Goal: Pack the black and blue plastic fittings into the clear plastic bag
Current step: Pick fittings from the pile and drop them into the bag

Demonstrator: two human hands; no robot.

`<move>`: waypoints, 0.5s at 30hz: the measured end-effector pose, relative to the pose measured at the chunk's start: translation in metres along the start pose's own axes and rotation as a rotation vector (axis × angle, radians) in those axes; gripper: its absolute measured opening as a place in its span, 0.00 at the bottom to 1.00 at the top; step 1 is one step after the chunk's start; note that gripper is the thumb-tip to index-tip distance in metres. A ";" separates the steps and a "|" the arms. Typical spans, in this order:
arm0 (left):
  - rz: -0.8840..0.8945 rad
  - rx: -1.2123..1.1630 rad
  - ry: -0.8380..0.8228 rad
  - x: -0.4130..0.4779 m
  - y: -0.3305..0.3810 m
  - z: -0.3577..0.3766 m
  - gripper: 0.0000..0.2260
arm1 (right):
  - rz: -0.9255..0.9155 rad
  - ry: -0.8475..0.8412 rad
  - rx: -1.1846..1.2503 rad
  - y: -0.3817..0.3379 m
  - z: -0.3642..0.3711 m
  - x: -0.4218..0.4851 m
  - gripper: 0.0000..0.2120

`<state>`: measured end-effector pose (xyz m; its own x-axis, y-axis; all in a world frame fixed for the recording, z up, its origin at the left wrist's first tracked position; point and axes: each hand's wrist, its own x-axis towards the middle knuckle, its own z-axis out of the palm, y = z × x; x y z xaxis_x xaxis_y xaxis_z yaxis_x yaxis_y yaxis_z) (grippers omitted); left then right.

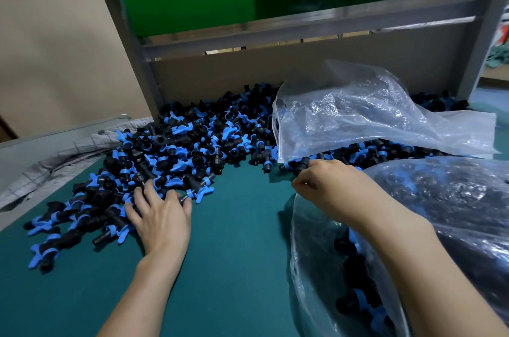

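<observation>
**Status of work:** part done, by my judgement well short of finished.

**Packed:** The clear bag [308, 254] sits at the lower right of the frame with its mouth facing the middle of the table [234, 268]. A modest number of fittings show through its wall, low in the bag. Just behind the right forearm, at the right edge, a bulging mass of plastic [454, 199] looks densely filled with dark parts. I cannot tell whether it is a separate sack or part of the same bag.

**Not packed:** A large loose pile of fittings [179, 149] covers the middle and left of the frame, running back to the cardboard wall [303, 67] and on behind the plastic at the upper right. This looks like the greater share of the job.

**Hands:** The left hand [159, 215] lies flat on the near edge of the pile at lower left, fingers spread and straight, grasping nothing; it appears placed to rake parts across. The right hand [327, 182], centre right, has its fingers curled and appears to pinch the rim of the clear bag, holding the mouth up.

**Other items:** A crumpled spare bag [371, 116] rests on top of the pile at the upper right. Grey cloth [68, 155] lies at the left edge.
</observation>
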<state>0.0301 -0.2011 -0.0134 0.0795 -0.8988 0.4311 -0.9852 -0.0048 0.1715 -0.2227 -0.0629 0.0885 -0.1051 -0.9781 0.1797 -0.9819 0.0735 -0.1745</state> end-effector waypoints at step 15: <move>0.381 -0.817 0.135 -0.072 0.067 -0.037 0.07 | -0.011 -0.045 0.049 0.004 -0.003 0.002 0.13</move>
<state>-0.0360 -0.1201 -0.0003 -0.1616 -0.7164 0.6788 -0.5377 0.6406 0.5481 -0.2277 -0.0644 0.0912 -0.0856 -0.9867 0.1382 -0.9740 0.0537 -0.2201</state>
